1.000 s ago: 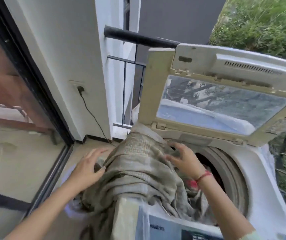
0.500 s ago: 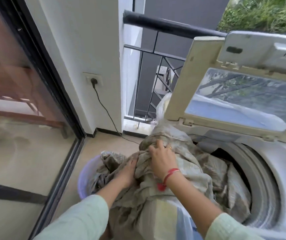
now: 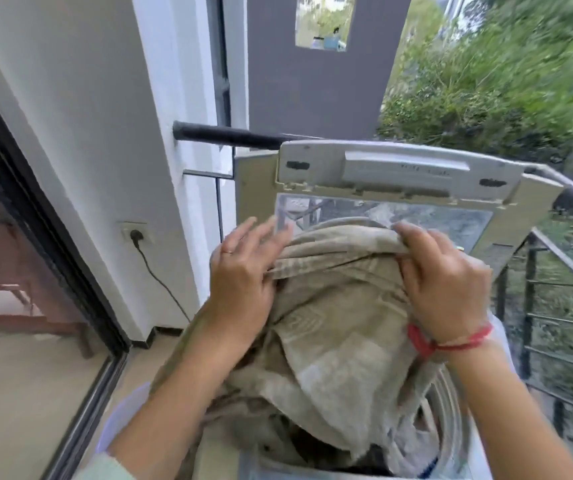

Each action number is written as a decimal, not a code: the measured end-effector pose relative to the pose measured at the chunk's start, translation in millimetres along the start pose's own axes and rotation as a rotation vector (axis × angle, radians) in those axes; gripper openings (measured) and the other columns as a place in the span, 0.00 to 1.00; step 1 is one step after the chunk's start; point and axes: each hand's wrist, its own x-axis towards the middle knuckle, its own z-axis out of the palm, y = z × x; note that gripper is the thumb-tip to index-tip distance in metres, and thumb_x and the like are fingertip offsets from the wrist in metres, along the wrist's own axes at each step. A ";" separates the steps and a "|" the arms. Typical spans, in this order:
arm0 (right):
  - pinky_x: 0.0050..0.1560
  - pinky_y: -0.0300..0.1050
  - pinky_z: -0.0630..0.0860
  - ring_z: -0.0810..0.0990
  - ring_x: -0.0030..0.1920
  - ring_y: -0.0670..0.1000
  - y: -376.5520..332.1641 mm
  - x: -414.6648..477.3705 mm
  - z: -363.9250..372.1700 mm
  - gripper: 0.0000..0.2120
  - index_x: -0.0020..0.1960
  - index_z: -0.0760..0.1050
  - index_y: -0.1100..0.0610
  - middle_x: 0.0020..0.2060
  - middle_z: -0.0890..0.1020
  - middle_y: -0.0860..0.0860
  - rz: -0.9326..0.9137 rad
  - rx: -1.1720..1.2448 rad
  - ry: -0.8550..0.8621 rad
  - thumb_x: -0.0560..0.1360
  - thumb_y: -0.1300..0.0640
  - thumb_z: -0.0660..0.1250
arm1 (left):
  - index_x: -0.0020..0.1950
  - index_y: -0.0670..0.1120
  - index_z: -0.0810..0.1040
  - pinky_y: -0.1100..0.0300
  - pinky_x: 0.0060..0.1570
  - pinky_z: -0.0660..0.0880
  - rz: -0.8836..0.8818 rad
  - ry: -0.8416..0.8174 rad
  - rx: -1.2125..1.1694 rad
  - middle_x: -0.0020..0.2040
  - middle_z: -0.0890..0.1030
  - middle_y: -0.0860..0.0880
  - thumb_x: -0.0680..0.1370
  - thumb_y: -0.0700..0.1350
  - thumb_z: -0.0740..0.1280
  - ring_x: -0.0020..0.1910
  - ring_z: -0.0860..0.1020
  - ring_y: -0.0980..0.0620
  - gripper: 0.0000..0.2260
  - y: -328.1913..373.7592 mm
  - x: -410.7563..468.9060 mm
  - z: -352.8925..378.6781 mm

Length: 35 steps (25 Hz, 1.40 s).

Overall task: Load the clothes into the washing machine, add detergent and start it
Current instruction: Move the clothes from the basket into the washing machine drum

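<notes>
Half inside the washer drum, beige cloth hangs, right hand pinching, left hand pressing flat.

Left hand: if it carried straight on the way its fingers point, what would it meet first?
Probably the raised lid: the left hand lies along the beige cloth, fingers aimed up at the lower left corner of the lid's window. How far apart they are in depth is unclear.

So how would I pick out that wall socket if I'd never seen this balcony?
Find the white wall left of the washing machine's raised lid. Low on it, near the dark door frame, sits the socket. It is the only pale plate, with a black cord trailing floorward.
</notes>
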 end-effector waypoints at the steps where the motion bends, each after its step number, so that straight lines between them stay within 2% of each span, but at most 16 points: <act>1: 0.24 0.44 0.73 0.80 0.29 0.58 20.2 -2.5 -11.3 0.11 0.58 0.71 0.50 0.40 0.82 0.55 0.041 -0.064 0.046 0.78 0.51 0.55 | 0.65 0.52 0.75 0.48 0.62 0.65 0.040 -0.032 0.005 0.63 0.77 0.49 0.69 0.33 0.60 0.65 0.71 0.45 0.27 21.4 12.4 13.6; 2: 0.23 0.44 0.72 0.79 0.28 0.58 37.2 -16.6 -11.6 0.12 0.58 0.72 0.51 0.41 0.82 0.54 0.092 -0.122 0.043 0.78 0.52 0.55 | 0.66 0.53 0.74 0.47 0.63 0.63 0.061 -0.127 0.026 0.64 0.77 0.50 0.69 0.33 0.62 0.66 0.70 0.47 0.28 32.7 14.5 32.0; 4: 0.23 0.46 0.74 0.79 0.29 0.59 56.7 -67.3 6.4 0.13 0.60 0.70 0.50 0.45 0.82 0.55 0.175 -0.258 -0.156 0.77 0.53 0.56 | 0.70 0.55 0.69 0.41 0.69 0.54 0.042 -0.574 0.097 0.68 0.73 0.53 0.72 0.34 0.62 0.70 0.66 0.49 0.29 32.6 -6.0 68.8; 6: 0.37 0.54 0.79 0.81 0.43 0.61 63.0 -133.1 39.3 0.18 0.65 0.66 0.49 0.57 0.78 0.56 0.231 -0.315 -0.795 0.75 0.55 0.58 | 0.73 0.57 0.62 0.36 0.69 0.43 -0.081 -1.133 0.144 0.73 0.65 0.54 0.76 0.44 0.63 0.75 0.56 0.50 0.26 8.8 -47.9 87.9; 8: 0.60 0.53 0.73 0.73 0.62 0.59 54.9 -179.3 60.1 0.21 0.68 0.66 0.50 0.69 0.66 0.55 0.280 -0.181 -1.465 0.75 0.54 0.61 | 0.72 0.59 0.63 0.36 0.69 0.39 -0.154 -1.222 0.077 0.73 0.63 0.56 0.76 0.54 0.64 0.76 0.51 0.52 0.25 -25.4 -79.8 72.8; 9: 0.63 0.49 0.70 0.70 0.66 0.57 44.6 -182.0 65.4 0.22 0.69 0.66 0.50 0.71 0.64 0.53 0.321 -0.105 -1.563 0.75 0.52 0.63 | 0.70 0.61 0.64 0.38 0.70 0.39 -0.194 -1.063 0.009 0.72 0.64 0.58 0.74 0.58 0.63 0.75 0.52 0.54 0.24 -46.1 -87.6 55.0; 12: 0.65 0.43 0.67 0.70 0.66 0.52 -10.0 -141.3 88.2 0.23 0.68 0.67 0.49 0.69 0.67 0.49 0.357 0.137 -1.267 0.75 0.47 0.64 | 0.71 0.59 0.64 0.42 0.72 0.53 -0.380 -0.651 0.000 0.70 0.67 0.56 0.66 0.68 0.59 0.72 0.61 0.51 0.34 -132.6 -107.4 -12.2; 14: 0.69 0.45 0.64 0.65 0.70 0.51 -65.8 -97.9 112.9 0.28 0.70 0.64 0.47 0.71 0.64 0.49 0.338 0.381 -1.086 0.74 0.40 0.63 | 0.76 0.54 0.52 0.47 0.71 0.57 -0.527 -0.829 0.051 0.74 0.59 0.50 0.60 0.70 0.64 0.73 0.58 0.48 0.50 -196.0 -129.3 -37.7; 17: 0.72 0.57 0.57 0.55 0.74 0.57 -148.0 -62.7 171.3 0.41 0.75 0.52 0.47 0.76 0.54 0.53 0.219 0.259 -1.258 0.69 0.32 0.61 | 0.76 0.52 0.36 0.48 0.71 0.57 -0.609 -1.207 0.091 0.77 0.48 0.49 0.61 0.59 0.75 0.75 0.52 0.47 0.58 -245.7 -174.3 -21.6; 20: 0.63 0.59 0.68 0.66 0.67 0.62 -186.2 -75.3 211.7 0.24 0.70 0.61 0.51 0.71 0.62 0.58 0.184 0.015 -1.293 0.76 0.48 0.61 | 0.77 0.53 0.46 0.50 0.70 0.62 -0.610 -1.100 -0.020 0.75 0.57 0.47 0.66 0.54 0.74 0.73 0.60 0.44 0.48 -257.3 -202.3 17.5; 23: 0.51 0.52 0.74 0.76 0.55 0.60 -188.2 -90.1 202.6 0.17 0.67 0.65 0.52 0.61 0.71 0.57 0.046 -0.007 -1.070 0.79 0.61 0.53 | 0.62 0.67 0.70 0.50 0.66 0.68 -0.716 -0.872 -0.125 0.66 0.74 0.50 0.71 0.57 0.60 0.66 0.71 0.46 0.19 -241.5 -213.0 34.3; 24: 0.49 0.51 0.74 0.78 0.53 0.60 -182.5 -95.7 194.0 0.17 0.66 0.65 0.52 0.60 0.74 0.57 0.039 0.049 -1.012 0.79 0.62 0.53 | 0.58 0.70 0.72 0.52 0.65 0.69 -0.728 -0.783 -0.144 0.64 0.76 0.52 0.73 0.53 0.59 0.64 0.73 0.48 0.16 -234.4 -214.2 31.7; 27: 0.38 0.47 0.69 0.80 0.45 0.59 -155.6 -103.0 153.6 0.11 0.55 0.71 0.51 0.47 0.81 0.56 0.254 0.346 -0.824 0.75 0.61 0.57 | 0.49 0.70 0.74 0.59 0.53 0.73 -0.798 -0.482 -0.124 0.52 0.83 0.51 0.71 0.30 0.58 0.55 0.79 0.48 0.32 -204.5 -183.4 -3.5; 30: 0.32 0.41 0.63 0.77 0.33 0.55 -125.2 -69.1 102.8 0.05 0.46 0.71 0.50 0.32 0.79 0.52 0.327 0.471 -0.463 0.74 0.59 0.62 | 0.49 0.66 0.76 0.58 0.41 0.75 -0.626 -0.055 -0.101 0.42 0.83 0.49 0.68 0.26 0.56 0.41 0.80 0.48 0.33 -144.5 -95.2 -51.0; 32: 0.32 0.38 0.61 0.70 0.30 0.45 -90.0 -13.7 55.2 0.04 0.45 0.76 0.57 0.30 0.73 0.47 0.291 0.479 -0.113 0.76 0.62 0.62 | 0.50 0.56 0.78 0.64 0.39 0.74 -0.388 0.161 -0.241 0.40 0.81 0.53 0.68 0.27 0.56 0.39 0.78 0.58 0.26 -74.9 -23.5 -62.3; 35: 0.36 0.40 0.65 0.70 0.34 0.43 -11.9 44.8 -17.1 0.10 0.47 0.78 0.62 0.35 0.76 0.48 0.352 0.307 0.322 0.79 0.59 0.60 | 0.53 0.50 0.78 0.66 0.43 0.73 -0.080 0.210 -0.452 0.45 0.81 0.57 0.71 0.33 0.59 0.44 0.78 0.61 0.18 28.7 50.3 -26.0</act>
